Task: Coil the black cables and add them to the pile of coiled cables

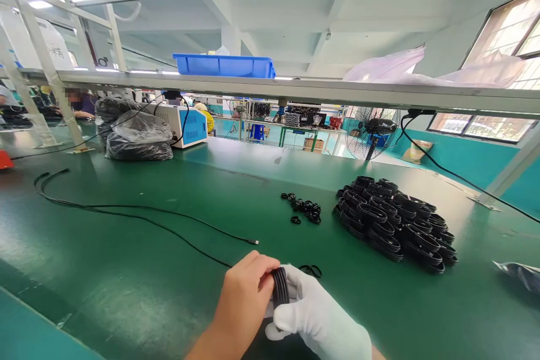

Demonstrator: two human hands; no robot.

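A black cable coil (280, 288) is held upright between my two hands, low in the middle of the view. My bare left hand (248, 289) pinches its left side with thumb and forefinger. From the right, my right hand (310, 306) in a white glove wraps its fingers round the coil. Ahead of my left hand, loose black cables (139, 217) stretch to the left across the bench, one ending in a plug (253, 242). Just beyond the glove lie a few black rings (311, 270). Farther off sits a small pile of such rings (310, 209).
A heap of coiled black cables (392, 219) covers part of the green bench (126, 275) on the right. Plastic-wrapped bundles (139, 134) stand beside a blue and white machine (192, 124) at the back left. A shelf (295, 88) spans overhead with a blue tray (223, 66).
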